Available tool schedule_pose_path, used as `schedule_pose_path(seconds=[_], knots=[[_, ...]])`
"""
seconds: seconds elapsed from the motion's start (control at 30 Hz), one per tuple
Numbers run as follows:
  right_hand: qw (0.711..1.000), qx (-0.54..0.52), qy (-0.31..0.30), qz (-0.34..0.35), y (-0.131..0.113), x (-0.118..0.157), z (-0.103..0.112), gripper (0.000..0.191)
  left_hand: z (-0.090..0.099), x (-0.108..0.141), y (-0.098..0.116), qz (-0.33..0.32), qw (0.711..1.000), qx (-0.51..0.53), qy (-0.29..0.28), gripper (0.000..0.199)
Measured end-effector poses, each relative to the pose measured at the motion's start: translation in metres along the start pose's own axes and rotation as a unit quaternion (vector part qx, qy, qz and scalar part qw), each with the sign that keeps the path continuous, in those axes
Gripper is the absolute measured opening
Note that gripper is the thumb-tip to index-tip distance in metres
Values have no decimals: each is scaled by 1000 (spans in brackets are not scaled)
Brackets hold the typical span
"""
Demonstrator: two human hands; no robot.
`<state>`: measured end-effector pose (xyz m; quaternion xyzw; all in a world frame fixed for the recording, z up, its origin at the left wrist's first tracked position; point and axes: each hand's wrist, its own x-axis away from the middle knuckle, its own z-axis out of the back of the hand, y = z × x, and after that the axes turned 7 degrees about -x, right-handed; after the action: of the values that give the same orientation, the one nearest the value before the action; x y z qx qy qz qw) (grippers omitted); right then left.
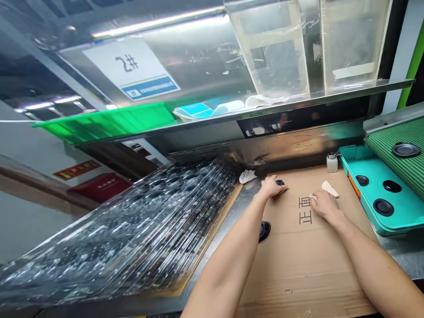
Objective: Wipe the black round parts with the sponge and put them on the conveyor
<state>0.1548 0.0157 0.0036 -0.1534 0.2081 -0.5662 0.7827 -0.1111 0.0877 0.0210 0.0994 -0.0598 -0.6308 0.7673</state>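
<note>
The left hand [273, 186] is reaching to the upper part of the cardboard sheet [298, 265], and its fingers are curling around a small black part [280, 182]. The fingers are touching this part; whether they are gripping it firmly, an onlooker cannot tell. The part is sitting at the sheet's upper left area.

The right hand [324, 204] is working over the sheet, beside the printed characters [305, 211]. Its fingers are closing in a pinch on a small white scrap [313, 198]. A cream wedge [330, 189] is lying just beyond this hand.

The sheet is covering part of the metal desk [228, 225]. Round black pieces [264, 231] are resting at its left edge, partly hidden by the left forearm. A small bottle [331, 163] is standing at the far right corner, next to the teal tray [377, 170]. The tray is holding three black discs [383, 207]; a further black disc [406, 149] is resting on the green belt [384, 136]. To the left, clear plastic film [159, 212] is covering rows of dark parts. A crumpled white item [247, 176] is lying between the film and the sheet.
</note>
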Motion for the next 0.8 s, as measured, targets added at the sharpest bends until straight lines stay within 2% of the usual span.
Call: schedule_pose_path(seconds=[0.07, 0.17, 0.27, 0.33, 0.4, 0.47, 0.5, 0.57, 0.63, 0.67, 0.7, 0.73, 0.77, 0.8], knots=[[1000, 0, -6, 3, -2, 1, 1, 25, -1, -7, 5, -13, 1000, -1, -20, 82], [1000, 4, -14, 22, -4, 5, 4, 31, 4, -10, 9, -25, 998, 16, -53, 66], [999, 13, 26, 43, -3, 6, 7, 40, 16, -3, 10, -40, 995, 42, -81, 53], [996, 18, 71, 51, -2, 3, 9, 37, 32, 9, 12, -57, 984, 138, -96, 56], [992, 18, 112, 57, -5, 0, 15, 33, 55, 30, 17, -71, 944, 305, -99, 64], [987, 8, 146, 72, -17, 3, 29, 28, 81, 67, 23, -88, 885, 448, -90, 68], [983, -2, 160, 87, -26, 9, 41, 27, 92, 91, 26, -102, 867, 480, -90, 67], [971, -35, 189, 142, -42, 33, 72, 25, 105, 151, 33, -139, 851, 494, -116, 64], [947, -81, 222, 218, -50, 76, 107, 24, 92, 221, 41, -174, 838, 479, -196, 59], [930, -108, 246, 252, -48, 103, 121, 22, 75, 256, 45, -208, 825, 459, -257, 57], [914, -135, 276, 266, -43, 133, 132, 19, 52, 290, 47, -251, 800, 443, -318, 59], [901, -158, 309, 260, -34, 165, 138, 15, 23, 322, 48, -307, 748, 428, -403, 58], [890, -176, 344, 244, -23, 197, 136, 14, -9, 351, 48, -331, 710, 424, -454, 57], [879, -190, 383, 210, -10, 227, 128, 15, -43, 377, 45, -323, 700, 403, -493, 61]])
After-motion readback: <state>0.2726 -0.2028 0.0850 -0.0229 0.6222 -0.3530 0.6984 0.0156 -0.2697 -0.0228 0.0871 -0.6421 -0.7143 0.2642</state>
